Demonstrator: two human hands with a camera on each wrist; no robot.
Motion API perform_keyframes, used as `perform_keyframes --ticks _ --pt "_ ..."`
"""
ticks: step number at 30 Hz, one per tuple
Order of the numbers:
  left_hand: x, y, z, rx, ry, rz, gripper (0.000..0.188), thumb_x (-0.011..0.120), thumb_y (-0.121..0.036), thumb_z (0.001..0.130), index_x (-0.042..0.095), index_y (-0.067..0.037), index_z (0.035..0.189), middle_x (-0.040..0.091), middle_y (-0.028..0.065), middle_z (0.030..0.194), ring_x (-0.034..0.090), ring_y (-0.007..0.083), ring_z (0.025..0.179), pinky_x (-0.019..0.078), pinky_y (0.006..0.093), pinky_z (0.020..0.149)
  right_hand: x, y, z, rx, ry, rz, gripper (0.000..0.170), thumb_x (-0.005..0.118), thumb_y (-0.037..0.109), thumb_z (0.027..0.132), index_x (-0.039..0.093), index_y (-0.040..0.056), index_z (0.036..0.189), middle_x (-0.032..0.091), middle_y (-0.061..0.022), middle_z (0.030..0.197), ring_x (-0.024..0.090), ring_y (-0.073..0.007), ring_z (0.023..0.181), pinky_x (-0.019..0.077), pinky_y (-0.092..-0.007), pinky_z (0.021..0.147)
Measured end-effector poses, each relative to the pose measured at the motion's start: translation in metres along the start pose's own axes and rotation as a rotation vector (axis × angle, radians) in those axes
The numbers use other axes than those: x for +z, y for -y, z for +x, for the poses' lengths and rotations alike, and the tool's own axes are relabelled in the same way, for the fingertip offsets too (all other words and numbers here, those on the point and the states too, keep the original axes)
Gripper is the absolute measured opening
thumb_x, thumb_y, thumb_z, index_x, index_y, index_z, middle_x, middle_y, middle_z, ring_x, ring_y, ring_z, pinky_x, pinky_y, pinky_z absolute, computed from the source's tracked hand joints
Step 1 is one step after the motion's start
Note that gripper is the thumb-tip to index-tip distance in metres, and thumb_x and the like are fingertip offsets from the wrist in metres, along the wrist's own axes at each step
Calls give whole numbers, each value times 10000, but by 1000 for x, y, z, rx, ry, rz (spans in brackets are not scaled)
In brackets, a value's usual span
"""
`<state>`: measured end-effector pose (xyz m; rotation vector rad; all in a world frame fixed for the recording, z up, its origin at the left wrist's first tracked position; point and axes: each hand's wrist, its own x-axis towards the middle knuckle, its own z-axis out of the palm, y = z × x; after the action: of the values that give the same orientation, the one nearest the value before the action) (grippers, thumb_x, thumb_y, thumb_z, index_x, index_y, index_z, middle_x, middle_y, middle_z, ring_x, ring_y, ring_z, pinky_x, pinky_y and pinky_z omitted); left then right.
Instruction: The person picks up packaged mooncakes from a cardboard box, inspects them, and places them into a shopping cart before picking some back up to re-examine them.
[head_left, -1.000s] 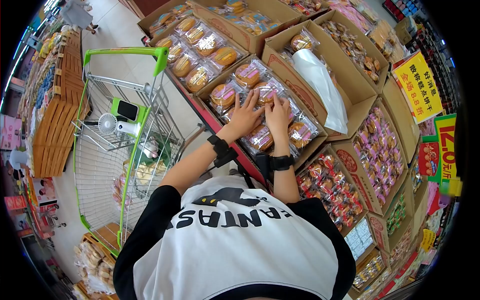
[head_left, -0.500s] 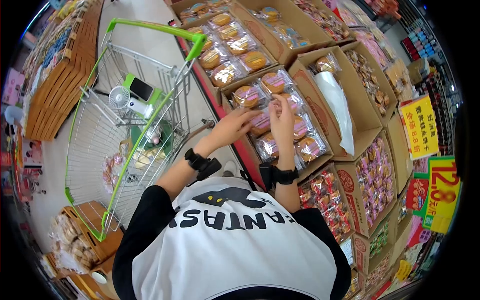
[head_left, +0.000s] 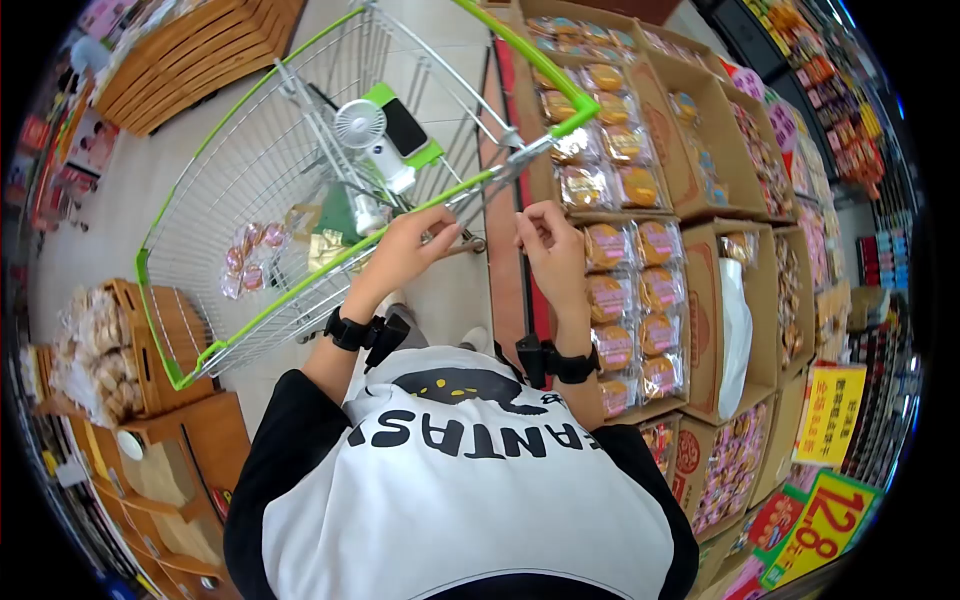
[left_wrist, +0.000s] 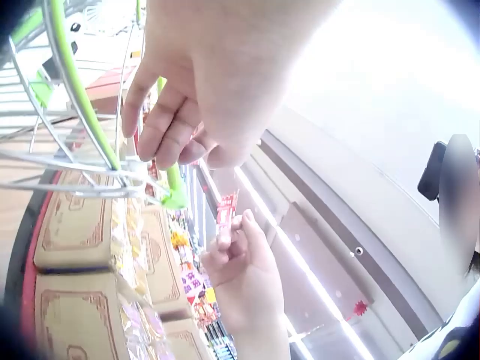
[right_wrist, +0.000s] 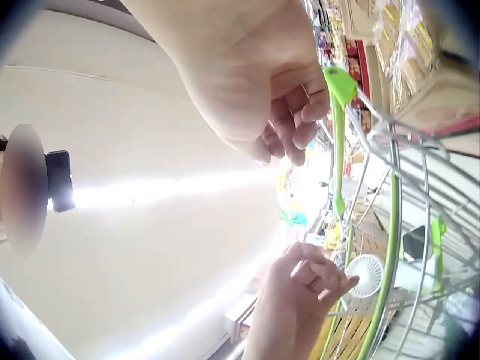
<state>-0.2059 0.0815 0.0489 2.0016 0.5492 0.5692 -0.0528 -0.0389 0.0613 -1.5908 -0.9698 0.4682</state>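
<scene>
My left hand (head_left: pixel 405 252) is raised near the green rim of the shopping cart (head_left: pixel 325 272), fingers loosely bent with nothing between them. Across a gap, my right hand (head_left: pixel 553 262) hovers at the near edge of a carton of wrapped round cakes (head_left: pixel 612 300) with pink labels. Its fingers hang loosely curled and hold nothing, as the right wrist view also shows on the right hand (right_wrist: pixel 281 97). Inside the cart sit a white handheld fan (head_left: pixel 360 124), a dark-screened phone-like device (head_left: pixel 404 126) and several wrapped snacks (head_left: pixel 250 258).
More cartons of packaged cakes (head_left: pixel 625 145) line the stall on the right, behind its red edge (head_left: pixel 520 200). A white plastic bag (head_left: pixel 735 335) lies in one carton. Yellow price signs (head_left: pixel 830 412) stand at the right. Wooden shelves (head_left: pixel 200 60) rise beyond the cart.
Both hands have lifted off the pink-labelled cakes and drawn back, the left one toward the cart. The view has turned left, so the cart sits nearer the middle.
</scene>
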Motion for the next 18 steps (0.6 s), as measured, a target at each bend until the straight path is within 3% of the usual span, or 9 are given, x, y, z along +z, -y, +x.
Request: perform_keyframes --ticks 5,7,11,18 --pt "-49 20 -12 -61 -121 105 155 520 -118 826 536 5 734 539 46 570 513 93 505 389 235 474 54 17 25 -53 225 101 102 574 101 808 550 6 779 520 -16 559 474 -55 503 379 -193 471" --pt "-68 25 -19 -207 -179 46 172 552 -166 808 548 -8 740 533 77 538 504 141 465 380 263 477 78 19 34 -75 265 89 108 579 106 799 545 8 768 519 -16 557 475 -60 500 382 -201 471" --pt "-107 45 -33 -264 -318 -2 191 531 -159 830 547 -2 722 514 56 507 487 97 455 372 246 462 119 41 45 -144 418 32 112 591 103 775 531 16 738 511 -26 547 473 -70 480 384 -221 463" --pt "-168 88 -65 -391 -460 -65 239 504 -172 855 526 4 694 505 16 522 478 78 473 354 221 451 193 49 58 -209 747 56 116 578 114 761 520 21 723 495 -67 518 471 -144 437 370 -271 436"
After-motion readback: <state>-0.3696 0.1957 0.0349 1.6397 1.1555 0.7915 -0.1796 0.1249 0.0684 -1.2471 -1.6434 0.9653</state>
